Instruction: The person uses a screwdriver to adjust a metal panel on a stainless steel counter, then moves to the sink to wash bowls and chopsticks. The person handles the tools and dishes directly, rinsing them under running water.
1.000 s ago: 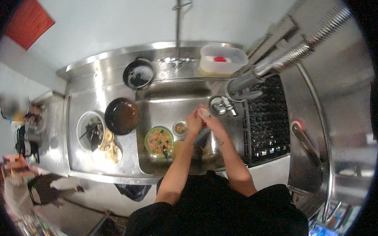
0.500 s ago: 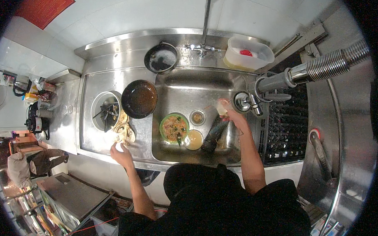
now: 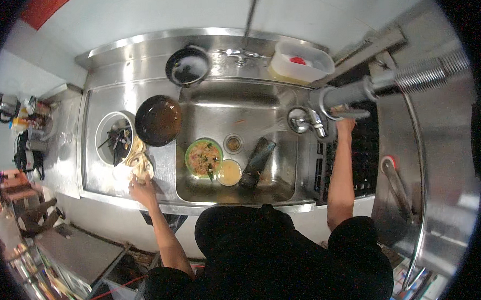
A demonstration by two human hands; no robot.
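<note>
Steel sink [image 3: 244,104]: our left hand [image 3: 143,192], at eight o'clock, seemingly gathering the pale pile [image 3: 139,164], needs firm purchase; we cannot tell its closure or our right hand's [image 3: 345,125].

The heap [image 3: 140,166] at the left hand [image 3: 142,190] is cream; beyond that hand, the tub [image 3: 104,136] is white, the pan [image 3: 159,121] black and brownish inside. To that hand's right, the bowl [image 3: 188,165] is green, its food [image 3: 202,157] pale orange, flecked with dark green.

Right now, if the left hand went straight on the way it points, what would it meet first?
Likely the pale pile beside the white bucket; the left hand is at its near edge, though whether they touch is unclear.
</note>
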